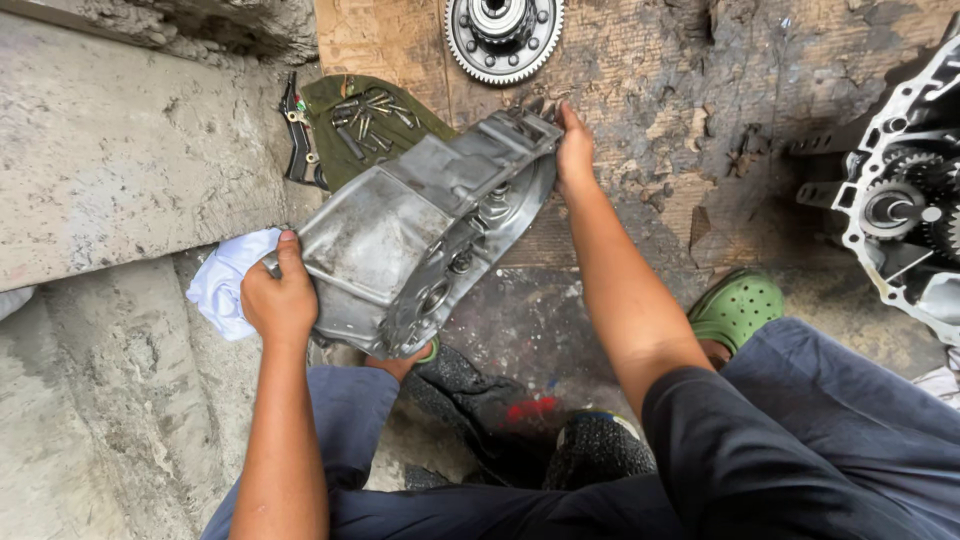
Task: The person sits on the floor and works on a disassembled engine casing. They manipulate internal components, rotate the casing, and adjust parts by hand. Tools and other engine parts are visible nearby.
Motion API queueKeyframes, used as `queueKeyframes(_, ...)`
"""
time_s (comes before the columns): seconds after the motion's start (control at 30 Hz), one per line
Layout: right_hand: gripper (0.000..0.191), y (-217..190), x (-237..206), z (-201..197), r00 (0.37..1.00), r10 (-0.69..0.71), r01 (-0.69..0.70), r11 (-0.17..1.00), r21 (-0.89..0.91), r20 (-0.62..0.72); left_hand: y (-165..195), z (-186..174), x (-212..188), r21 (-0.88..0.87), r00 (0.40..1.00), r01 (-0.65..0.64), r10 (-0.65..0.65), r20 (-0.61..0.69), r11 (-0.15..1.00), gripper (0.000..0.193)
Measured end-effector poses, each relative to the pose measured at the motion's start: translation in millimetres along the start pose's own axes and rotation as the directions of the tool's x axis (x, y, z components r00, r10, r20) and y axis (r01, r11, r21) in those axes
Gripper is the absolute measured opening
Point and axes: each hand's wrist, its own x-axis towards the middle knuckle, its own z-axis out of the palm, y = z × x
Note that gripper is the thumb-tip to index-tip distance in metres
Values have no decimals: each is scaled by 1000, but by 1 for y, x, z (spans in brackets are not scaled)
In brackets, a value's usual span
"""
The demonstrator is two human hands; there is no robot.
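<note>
Starting at the far left, a pale concrete step runs across the upper corner, with more rough concrete below it. Beside it lies a white rag, and the left hand is pressed against that rag, fingers wrapped and thumb up over the near edge of a large grey metal housing. That hand is closed firmly on the housing. The housing is held off the ground, tilted, its smooth outer face turned to the left and its ribbed, hollow side facing right and down. Behind its upper left edge sits a green cloth strewn with a heap of bolts; a dark metal bracket lies just beside that cloth on its left.

Further along, at the top of the view, a toothed gear wheel rests on a stained, worn wooden board. The right hand grips the far top corner of the housing, fingers curled over its rim, so both hands carry the piece between them. Below, the person's knees in dark blue trousers frame a patch of oily floor, and a green clog shows near the right forearm. At the far right edge stands an open gearbox, its gears exposed, well apart from the housing.
</note>
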Motion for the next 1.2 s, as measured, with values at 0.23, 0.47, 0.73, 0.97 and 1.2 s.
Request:
queueKeyframes(0.23,37,-11,-30,-2,980,191,-200,959,202,62,35,-11,-4,172,971,180,-203,128,969,64)
queueKeyframes(0.47,29,-80,-94,-74,970,20,23,984,175,-241,67,10,3,79,961,67,-85,265,995,77)
queueKeyframes(0.73,48,-188,-123,-119,842,-360,87,826,-557,-402,75,101,-32,-230,821,373,-204,533,899,96)
queueKeyframes(0.97,54,-157,-109,-97,835,-292,-73,780,-621,-466,61,120,-45,-223,745,522,-312,589,823,93)
queueKeyframes(1.2,58,-145,-78,-83,853,-101,-173,870,-461,-511,69,128,-19,-156,709,540,-347,613,827,93)
